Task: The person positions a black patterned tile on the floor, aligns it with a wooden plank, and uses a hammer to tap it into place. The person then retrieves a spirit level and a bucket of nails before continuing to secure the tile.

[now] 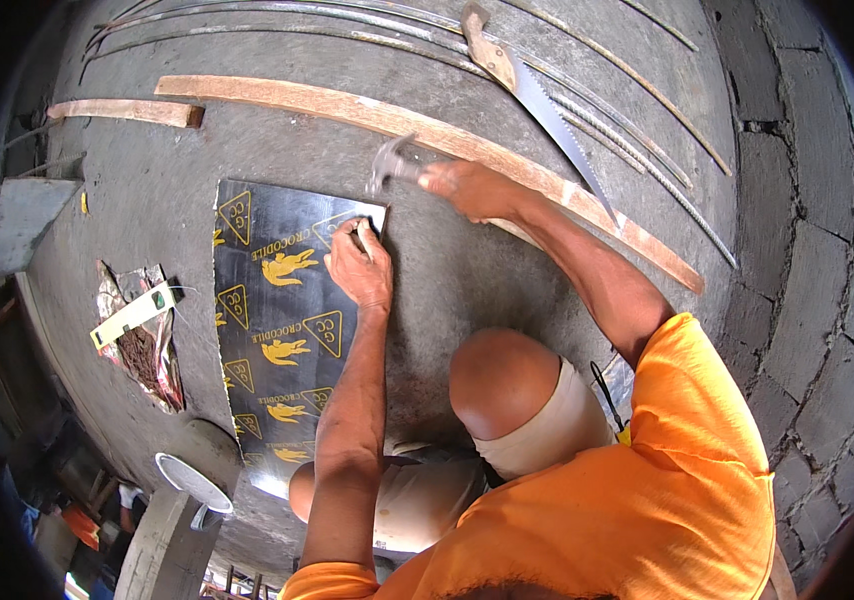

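Observation:
In my right hand (469, 190) is a claw hammer (388, 164), raised just beyond the far right corner of a black sheet of board (292, 285) with yellow printed marks. The hammer's head is slightly blurred, and my fist covers most of its handle. My left hand (359, 265) rests on the board near that same corner, fingers pinched together. Whatever they hold is too small to make out. The board lies flat on the concrete floor, its near end beside my knee.
Beyond the board lie a long wooden strip (347, 105), a shorter wood piece (127, 112), a handsaw (552, 115) and several steel bars (637, 75). To the left, a yellow level (134, 314) sits on a torn sack (152, 365). A block wall (812, 220) stands at right.

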Demonstrator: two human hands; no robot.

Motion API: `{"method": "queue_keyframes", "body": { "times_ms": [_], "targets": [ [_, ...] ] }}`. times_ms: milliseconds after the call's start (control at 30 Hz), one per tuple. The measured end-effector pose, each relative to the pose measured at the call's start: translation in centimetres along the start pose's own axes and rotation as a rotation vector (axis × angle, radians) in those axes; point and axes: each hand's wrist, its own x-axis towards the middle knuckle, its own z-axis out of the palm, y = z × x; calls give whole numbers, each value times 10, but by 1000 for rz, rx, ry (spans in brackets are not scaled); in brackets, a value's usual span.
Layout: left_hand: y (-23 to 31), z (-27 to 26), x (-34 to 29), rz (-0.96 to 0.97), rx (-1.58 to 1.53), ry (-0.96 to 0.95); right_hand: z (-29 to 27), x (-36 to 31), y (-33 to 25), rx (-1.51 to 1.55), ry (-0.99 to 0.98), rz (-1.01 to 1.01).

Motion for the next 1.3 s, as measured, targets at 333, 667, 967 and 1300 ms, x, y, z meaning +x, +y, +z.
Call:
{"method": "queue_keyframes", "body": {
  "times_ms": [333, 667, 967, 1300],
  "targets": [
    [1, -4, 2, 20, -38, -18, 20, -5, 5, -152, 157, -70],
    [-1, -5, 3, -21, -75, 1, 84, -106, 47, 17, 191, 218],
    [0, -11, 3, -31, -120, -29, 57, -111, 19, -129, 96, 78],
    [-1, -16, 1, -57, -107, -103, 59, -100, -12, -247, 65, 31]
  ]
}}
